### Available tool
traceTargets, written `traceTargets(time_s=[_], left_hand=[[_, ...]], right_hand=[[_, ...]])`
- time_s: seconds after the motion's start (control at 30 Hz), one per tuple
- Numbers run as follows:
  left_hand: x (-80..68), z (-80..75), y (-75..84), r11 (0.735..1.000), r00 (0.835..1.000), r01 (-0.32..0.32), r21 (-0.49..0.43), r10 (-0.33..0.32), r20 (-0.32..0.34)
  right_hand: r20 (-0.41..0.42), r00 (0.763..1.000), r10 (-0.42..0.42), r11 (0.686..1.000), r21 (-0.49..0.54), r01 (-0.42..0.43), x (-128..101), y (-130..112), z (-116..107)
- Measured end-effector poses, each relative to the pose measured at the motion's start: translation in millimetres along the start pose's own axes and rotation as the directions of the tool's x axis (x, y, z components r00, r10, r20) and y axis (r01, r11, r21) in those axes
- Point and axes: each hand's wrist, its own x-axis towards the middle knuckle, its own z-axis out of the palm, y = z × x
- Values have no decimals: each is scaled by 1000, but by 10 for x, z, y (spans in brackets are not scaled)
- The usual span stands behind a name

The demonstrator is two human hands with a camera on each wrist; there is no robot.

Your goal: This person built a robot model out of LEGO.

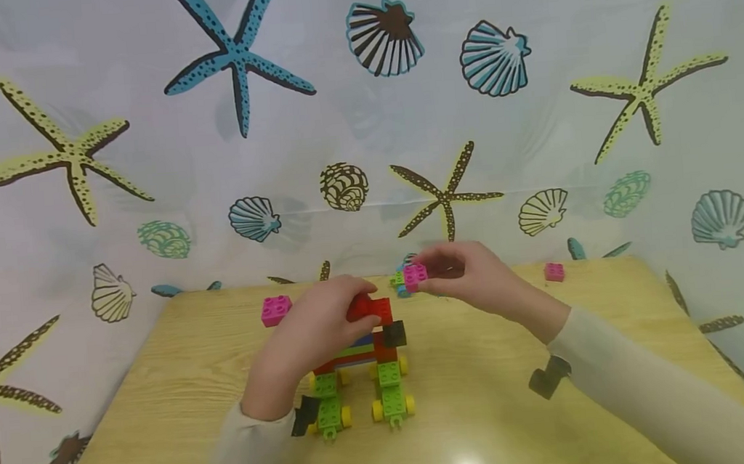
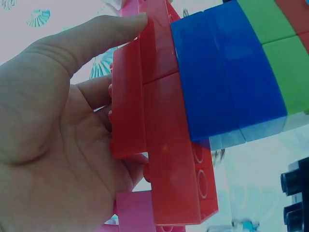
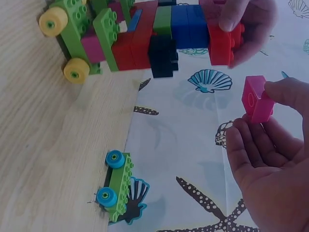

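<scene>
The left hand [image 1: 315,338] grips the red top brick [image 1: 370,309] of the block model [image 1: 357,379]. Just right of that brick, the right hand [image 1: 474,278] pinches a pink brick [image 1: 415,277] by its sides. It looks light, rigid and smooth.

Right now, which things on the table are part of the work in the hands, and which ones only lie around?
In use:
left hand gripping the red block on top of the block tower
right hand pinching a pink block

Lying about:
pink brick at the back left
small pink brick at the back right
green wheeled piece
</scene>
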Motion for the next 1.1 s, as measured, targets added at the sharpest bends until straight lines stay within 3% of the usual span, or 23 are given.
traceTargets(time_s=[0.2,0.57,0.87,1.1], left_hand=[[176,111,248,999,999,-27,-18,27,30],[417,274,584,997,996,-70,-25,71,50],[442,293,640,999,998,-33,-14,34,58],[436,298,636,998,997,-49,-24,51,61]], right_hand=[[5,1000,6,1000,21,-6,-203,75,-63],[-33,999,36,997,65,-33,-361,242,-193],[-24,999,43,996,83,-41,-416,258,-252],[-16,999,47,996,70,-46,-430,233,-251]])
